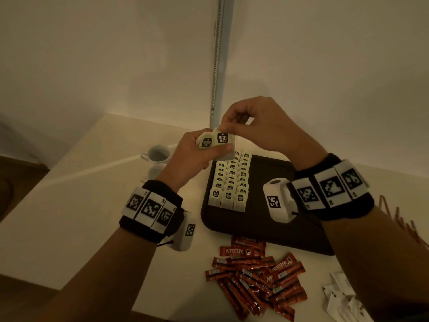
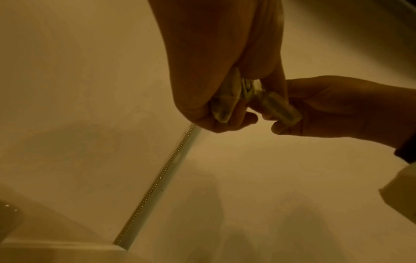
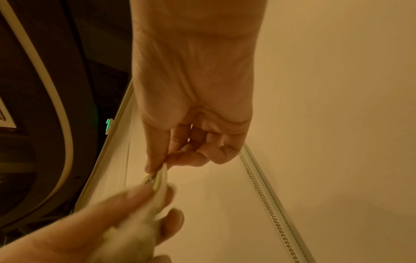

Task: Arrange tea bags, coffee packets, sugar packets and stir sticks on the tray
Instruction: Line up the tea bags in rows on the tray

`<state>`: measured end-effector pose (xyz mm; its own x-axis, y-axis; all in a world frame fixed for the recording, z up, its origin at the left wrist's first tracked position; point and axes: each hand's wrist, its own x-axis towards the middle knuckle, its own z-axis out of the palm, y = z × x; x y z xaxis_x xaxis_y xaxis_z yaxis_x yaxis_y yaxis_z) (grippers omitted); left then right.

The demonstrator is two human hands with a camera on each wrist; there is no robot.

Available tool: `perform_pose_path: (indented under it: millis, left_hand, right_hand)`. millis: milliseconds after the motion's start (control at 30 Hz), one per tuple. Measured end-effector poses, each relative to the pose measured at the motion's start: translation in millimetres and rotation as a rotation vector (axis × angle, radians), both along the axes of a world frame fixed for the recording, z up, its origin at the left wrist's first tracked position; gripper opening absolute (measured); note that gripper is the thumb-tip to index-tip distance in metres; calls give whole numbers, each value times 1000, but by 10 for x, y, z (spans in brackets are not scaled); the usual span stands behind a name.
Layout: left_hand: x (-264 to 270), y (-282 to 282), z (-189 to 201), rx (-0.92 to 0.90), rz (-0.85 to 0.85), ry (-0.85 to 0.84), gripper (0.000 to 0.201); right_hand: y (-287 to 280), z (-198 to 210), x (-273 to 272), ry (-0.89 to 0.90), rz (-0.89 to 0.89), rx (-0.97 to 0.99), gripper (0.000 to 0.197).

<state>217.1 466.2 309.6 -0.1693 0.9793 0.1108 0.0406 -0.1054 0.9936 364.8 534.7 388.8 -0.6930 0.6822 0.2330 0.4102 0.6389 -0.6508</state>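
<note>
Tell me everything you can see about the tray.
The tray is dark, rectangular with rounded corners and a low raised rim, and looks like plastic. It lies flat on the pale table. Tea bags stand in three neat rows along its left side; the rest shows bare. Neither hand touches it.

White sugar packets [image 1: 343, 296] and stir sticks [image 1: 404, 224] cut off by head view's right edge; cup [image 1: 159, 154] partly behind left hand [image 1: 190, 154]; far tea bag rows on tray [image 1: 274, 168] hidden behind held tea bags [image 1: 214, 140]; left hand blurred in right wrist view; coffee packets [image 1: 257, 275] small print unreadable
</note>
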Motion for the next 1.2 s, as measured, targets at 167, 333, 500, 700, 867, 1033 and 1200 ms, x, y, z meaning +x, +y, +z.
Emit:
perform_pose_path:
  millis: [167, 333, 500, 700, 867, 1033, 1200]
  left_hand:
    - [-14, -52, -76, -14, -93, -11, 39]
    - [52, -91, -164, -12, -78, -92, 41]
    - [107, -107, -236, -10, -97, -205, 9]
    - [97, -56, -426, -133, -65, -311, 26]
    - [-149, -86, -677, -357, 127, -753, 8]
    - [-275, -117, -713, -373, 192, -824, 22]
    - [-333, -128, -689, -387, 135, -759, 29]
  right_hand:
    - [25, -24, 20, -9, -36, 4, 3]
    - [32, -23, 15, 7, -43, 4, 2]
    - [55, -71, 22, 13, -62, 0, 3]
    - [74, -220, 46, 29, -84, -25, 3]
    - [56, -808, 117, -89, -106, -133, 3]
    - [20, -1657, 124, -197, -119, -392, 9]
    - [8, -2230, 53, -320, -151, -577, 18]
